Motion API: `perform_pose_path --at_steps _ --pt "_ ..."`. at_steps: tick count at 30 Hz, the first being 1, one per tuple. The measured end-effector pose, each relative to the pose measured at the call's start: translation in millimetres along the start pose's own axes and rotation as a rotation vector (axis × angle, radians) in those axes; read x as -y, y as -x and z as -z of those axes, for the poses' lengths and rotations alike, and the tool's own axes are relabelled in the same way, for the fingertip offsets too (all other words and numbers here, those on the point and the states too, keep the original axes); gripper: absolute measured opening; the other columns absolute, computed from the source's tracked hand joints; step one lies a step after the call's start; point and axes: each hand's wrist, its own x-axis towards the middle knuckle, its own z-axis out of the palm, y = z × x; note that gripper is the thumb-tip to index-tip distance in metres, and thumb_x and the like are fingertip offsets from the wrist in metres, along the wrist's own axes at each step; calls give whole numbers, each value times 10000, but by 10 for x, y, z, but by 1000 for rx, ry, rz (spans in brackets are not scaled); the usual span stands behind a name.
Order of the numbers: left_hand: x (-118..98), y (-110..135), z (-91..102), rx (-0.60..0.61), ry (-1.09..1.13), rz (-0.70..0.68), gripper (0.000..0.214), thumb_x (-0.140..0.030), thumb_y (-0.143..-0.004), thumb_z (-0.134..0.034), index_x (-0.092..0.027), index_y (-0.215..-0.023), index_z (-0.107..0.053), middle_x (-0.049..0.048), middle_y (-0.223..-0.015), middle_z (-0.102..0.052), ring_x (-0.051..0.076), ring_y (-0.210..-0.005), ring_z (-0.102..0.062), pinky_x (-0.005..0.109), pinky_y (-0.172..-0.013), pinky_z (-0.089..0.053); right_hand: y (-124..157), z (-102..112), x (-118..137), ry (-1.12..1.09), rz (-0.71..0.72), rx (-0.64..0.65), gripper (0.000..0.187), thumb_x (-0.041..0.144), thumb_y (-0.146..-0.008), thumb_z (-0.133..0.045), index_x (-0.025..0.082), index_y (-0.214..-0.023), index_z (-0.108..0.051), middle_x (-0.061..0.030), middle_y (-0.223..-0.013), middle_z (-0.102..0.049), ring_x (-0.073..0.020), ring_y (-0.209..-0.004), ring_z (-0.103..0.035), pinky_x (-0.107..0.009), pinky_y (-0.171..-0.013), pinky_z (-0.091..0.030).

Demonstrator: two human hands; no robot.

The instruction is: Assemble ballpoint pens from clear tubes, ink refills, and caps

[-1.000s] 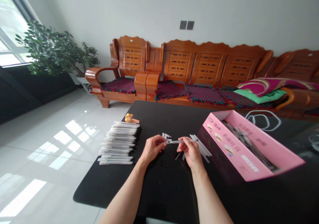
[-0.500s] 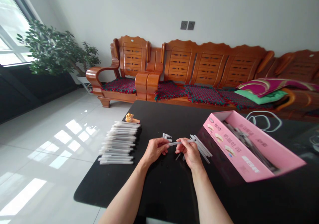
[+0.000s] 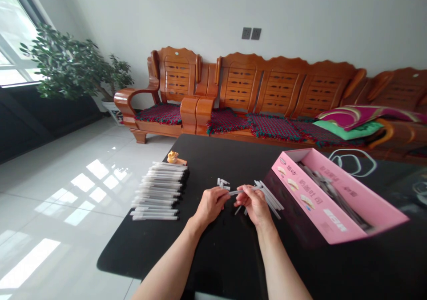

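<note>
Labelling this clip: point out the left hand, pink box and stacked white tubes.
Left hand [image 3: 210, 206], head view, back of hand.
Pink box [image 3: 310, 198], head view, long outer side.
Stacked white tubes [image 3: 156, 192], head view, stack's middle.

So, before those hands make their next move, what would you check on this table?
Left hand and right hand both gripping the slim plastic tube: ok.
Long tube row on the black table lined up neatly: ok.
Loose tubes by the hands lying tidily: not ok, they lie scattered.
Dark contents of the pink cardboard box identifiable: cannot tell, too blurred.
</note>
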Motion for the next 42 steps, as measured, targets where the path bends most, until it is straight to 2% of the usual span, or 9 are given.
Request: perform_pose_path --at_steps 4,9,13,20,24,29,32,36,42 --pt "-1 -3 -33 -46 -131 -113 298 -313 -952 -478 -176 -828 -713 41 -713 -571 127 -626 -527 231 -610 -401 -5 20 -6 -15 -43 -12 250 366 -782 -749 121 -828 -726 -43 -578 -718 -160 -434 -652 -292 -469 -606" --pt "32 -29 -11 -46 -89 -57 252 -307 -936 -514 -182 -925 -732 31 -736 -574 118 -625 -544 222 -601 -418 8 -19 -12 -38 -30 0 257 371 -786 -751 127 -860 -724 -42 -611 -729 -167 -469 -674 -294 -495 -615" --pt "50 -43 -6 -63 99 18 264 -349 -910 -550 -193 -1027 -728 46 -833 -622 106 -613 -574 213 -569 -459 12 -43 -2 -49 2 6 276 385 -792 -747 124 -876 -728 -47 -610 -728 -172 -480 -678 -301 -504 -618" --pt "109 -100 53 -189 524 227 329 -445 -812 -658 -134 -913 -625 -1 -632 -596 90 -494 -540 182 -449 -437 17 -38 30 -69 45 55 332 413 -810 -723 131 -986 -720 -49 -655 -738 -174 -522 -688 -307 -539 -619" --pt "135 -73 386 -477 498 262 348 -473 -788 -657 -138 -881 -634 0 -673 -617 83 -491 -534 174 -423 -404 13 -5 35 -93 80 34 331 408 -816 -713 147 -1019 -713 -33 -649 -732 -175 -540 -687 -321 -556 -620" --pt "285 157 1125 -950 188 332 362 -474 -784 -633 -146 -917 -710 -30 -569 -570 83 -459 -490 180 -417 -371 17 11 34 -85 79 33 319 389 -826 -704 146 -1033 -713 -34 -654 -735 -173 -532 -684 -323 -559 -616" --pt "445 332 1492 -1103 -36 459 367 -469 -747 -656 -158 -922 -739 -10 -605 -618 114 -508 -556 206 -463 -442 15 5 37 -92 87 40 307 380 -831 -701 147 -1030 -715 -36 -655 -735 -171 -536 -680 -324 -558 -615" --pt "617 467 1699 -1137 -89 579 409 -465 -732 -639 -138 -959 -732 9 -635 -649 143 -528 -615 243 -504 -507 5 9 33 -98 86 45 302 378 -822 -710 151 -1020 -719 -32 -650 -733 -173 -537 -679 -323 -551 -614" --pt "710 513 1704 -1090 -196 636 583 -506 -729 -633 -163 -1200 -655 -4 -627 -649 155 -471 -610 290 -513 -532 22 -18 30 -93 87 38 302 386 -826 -704 149 -1013 -723 -35 -642 -732 -173 -522 -680 -313 -546 -608"
